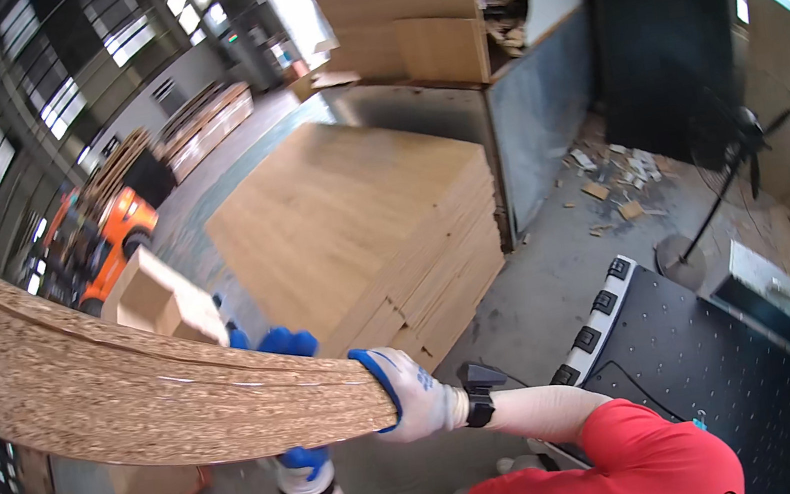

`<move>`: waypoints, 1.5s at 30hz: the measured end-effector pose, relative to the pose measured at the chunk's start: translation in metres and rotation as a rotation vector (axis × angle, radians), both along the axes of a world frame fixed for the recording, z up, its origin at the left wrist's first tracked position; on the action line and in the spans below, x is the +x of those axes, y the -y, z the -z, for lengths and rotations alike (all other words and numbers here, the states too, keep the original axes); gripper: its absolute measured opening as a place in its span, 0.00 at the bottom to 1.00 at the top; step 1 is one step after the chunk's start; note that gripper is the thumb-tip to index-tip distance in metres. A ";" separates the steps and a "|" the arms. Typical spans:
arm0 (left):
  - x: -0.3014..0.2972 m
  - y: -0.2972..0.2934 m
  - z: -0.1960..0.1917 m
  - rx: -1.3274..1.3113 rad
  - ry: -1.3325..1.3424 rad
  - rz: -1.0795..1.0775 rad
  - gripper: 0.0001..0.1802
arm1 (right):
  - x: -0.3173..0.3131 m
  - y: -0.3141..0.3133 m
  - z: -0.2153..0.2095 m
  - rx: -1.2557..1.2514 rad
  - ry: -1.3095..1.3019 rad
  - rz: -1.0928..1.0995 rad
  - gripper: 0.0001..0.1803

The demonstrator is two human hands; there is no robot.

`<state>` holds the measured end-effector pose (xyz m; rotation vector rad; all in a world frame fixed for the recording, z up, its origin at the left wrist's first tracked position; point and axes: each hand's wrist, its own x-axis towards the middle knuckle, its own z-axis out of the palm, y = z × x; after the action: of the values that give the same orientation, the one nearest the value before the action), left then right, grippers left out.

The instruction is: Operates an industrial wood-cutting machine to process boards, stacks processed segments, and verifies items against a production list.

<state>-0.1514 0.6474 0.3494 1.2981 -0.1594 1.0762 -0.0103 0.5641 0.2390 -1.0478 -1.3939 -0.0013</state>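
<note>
A long, thick piece of speckled particle board [164, 401], with grooved lines along its length, runs from the left rim to the middle of the view. My right hand [417, 390], in a white glove with blue coating, is closed around its right end. From below, my left hand [303, 470] in a matching glove grips the board further left. Its palm is hidden by the board; blue fingertips show past the far edge. Dark bands circle both wrists. Beyond the board stands a tall stack of light wooden panels [350, 213].
To the right is a black perforated table [705, 365] with a white-edged strip. A stand fan [733, 169] and scattered wood scraps [622, 175] lie beyond it. A metal-sided bin [543, 115] stands behind the panel stack. An orange forklift [120, 230] is at the far left, near an open wooden box [160, 300].
</note>
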 end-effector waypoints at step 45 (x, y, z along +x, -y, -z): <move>0.366 -0.313 0.054 0.047 0.103 0.647 0.45 | 0.229 -0.247 -0.026 -0.118 -0.480 0.435 0.29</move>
<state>0.2150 0.9606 0.2959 1.1144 -0.6387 0.5829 0.2183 0.8114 0.2646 -1.3306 -0.7262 0.0133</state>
